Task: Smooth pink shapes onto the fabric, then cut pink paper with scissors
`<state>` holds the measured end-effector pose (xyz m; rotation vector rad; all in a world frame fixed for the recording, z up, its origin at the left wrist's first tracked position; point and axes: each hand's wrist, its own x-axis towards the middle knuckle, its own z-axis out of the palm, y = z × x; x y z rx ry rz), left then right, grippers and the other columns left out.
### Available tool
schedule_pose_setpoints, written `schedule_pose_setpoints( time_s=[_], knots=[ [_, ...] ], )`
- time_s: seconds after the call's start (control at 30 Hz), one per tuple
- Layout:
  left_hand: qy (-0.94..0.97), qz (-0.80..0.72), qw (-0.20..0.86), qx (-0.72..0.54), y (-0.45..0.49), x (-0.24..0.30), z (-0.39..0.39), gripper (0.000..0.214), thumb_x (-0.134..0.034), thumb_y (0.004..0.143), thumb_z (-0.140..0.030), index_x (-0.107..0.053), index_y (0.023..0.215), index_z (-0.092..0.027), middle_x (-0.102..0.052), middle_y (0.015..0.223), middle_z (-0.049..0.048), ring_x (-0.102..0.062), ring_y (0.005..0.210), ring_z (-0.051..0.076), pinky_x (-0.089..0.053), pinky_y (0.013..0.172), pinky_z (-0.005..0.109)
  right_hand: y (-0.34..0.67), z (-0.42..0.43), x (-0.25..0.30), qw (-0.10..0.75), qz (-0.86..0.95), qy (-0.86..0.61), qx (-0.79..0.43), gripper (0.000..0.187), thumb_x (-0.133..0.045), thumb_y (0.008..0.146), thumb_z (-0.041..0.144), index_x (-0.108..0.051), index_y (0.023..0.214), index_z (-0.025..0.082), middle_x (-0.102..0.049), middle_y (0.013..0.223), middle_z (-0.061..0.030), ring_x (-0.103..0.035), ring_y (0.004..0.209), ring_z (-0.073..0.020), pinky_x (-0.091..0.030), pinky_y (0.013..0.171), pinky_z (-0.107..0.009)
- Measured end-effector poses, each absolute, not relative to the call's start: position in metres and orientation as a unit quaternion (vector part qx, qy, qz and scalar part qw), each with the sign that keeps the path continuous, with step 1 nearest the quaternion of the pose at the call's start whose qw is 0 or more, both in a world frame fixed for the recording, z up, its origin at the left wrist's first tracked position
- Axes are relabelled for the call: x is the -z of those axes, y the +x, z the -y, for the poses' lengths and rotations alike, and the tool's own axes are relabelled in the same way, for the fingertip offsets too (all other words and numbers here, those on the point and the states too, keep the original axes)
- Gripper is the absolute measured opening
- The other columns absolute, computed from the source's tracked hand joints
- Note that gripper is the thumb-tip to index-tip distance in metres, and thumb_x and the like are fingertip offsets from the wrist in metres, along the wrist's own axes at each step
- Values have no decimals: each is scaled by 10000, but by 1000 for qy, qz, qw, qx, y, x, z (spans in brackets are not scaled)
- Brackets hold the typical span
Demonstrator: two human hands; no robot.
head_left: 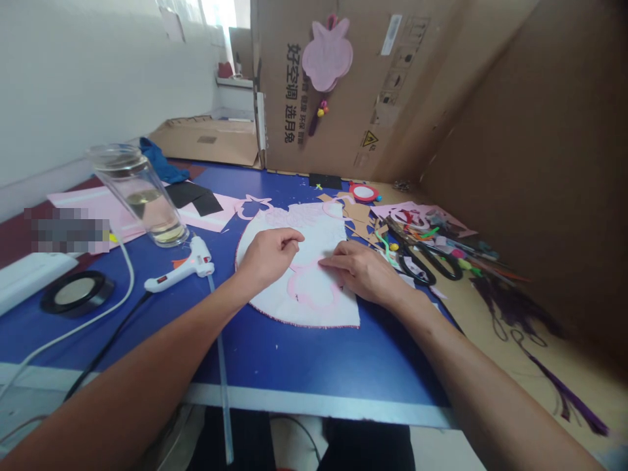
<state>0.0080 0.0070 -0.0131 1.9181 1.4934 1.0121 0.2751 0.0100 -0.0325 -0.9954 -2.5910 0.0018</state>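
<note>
Inspecting, we find the pink outline (293, 286) on the white sheet (275, 306); the right hand (366, 271) extends a forefinger there, the left hand (272, 256) curls narrowly. We cannot tell whether either grips anything. Uneven pressure could crease it.

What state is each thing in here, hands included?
White sheet, lying flat.
Pink outline, lying on the sheet.
Left hand, fingers curled over the sheet; whether anything is pinched unclear.
Right hand, index finger extended over the sheet.
Glue gun, lying on its side.
Glue stick, protruding from the gun.
Glass, partly filled.
Tape roll, lying flat.
Scissors, lying down; open or shut unclear.
Pink ornament, hung up.
</note>
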Motion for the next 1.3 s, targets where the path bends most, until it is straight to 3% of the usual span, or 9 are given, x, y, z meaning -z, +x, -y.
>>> schedule_pose_setpoints(
  time_s=[0.47, 0.83, 1.03, 1.3],
  knots=[
    [703, -554, 245, -371, 6, 17, -9, 316, -600, 951, -162, -869, 1102, -230, -869, 956, 29, -792, 901, 219, -574, 807, 333, 277, -11, 31, 200, 914, -352, 2, 357, -673, 1020, 73, -886, 1243, 252, -724, 989, -83, -635, 888, -222, -430, 781, -325],
    [705, -572, 222, -355, 7, 14, -8, 306, -631, 957, -177, -882, 1117, -248, -884, 1031, 29, -786, 910, 223, -586, 849, 354, 284, -12, 24, 184, 846, -499, 44, 354, -569, 1049, 103, -887, 1155, 215, -810, 1124, -112, -732, 1027, -275, -483, 784, -341],
    [714, -609, 155, -309, 2, 7, -6, 336, -613, 993, -168, -880, 1173, -265, -885, 1168, 67, -807, 1096, 292, -591, 989, 431, 291, -14, 16, 191, 815, -546, 25, 348, -574, 1046, 126, -884, 1139, 253, -837, 1186, -82, -760, 1040, -267, -512, 799, -330],
    [729, -633, 113, -234, 2, 1, 0, 398, -551, 1031, -166, -863, 1254, -272, -866, 1286, 80, -784, 1226, 333, -594, 1024, 468, 289, -13, 13, 160, 831, -533, -9, 431, -544, 970, 23, -908, 1038, 244, -823, 1163, -75, -754, 1013, -238, -521, 809, -315]
  ],
)
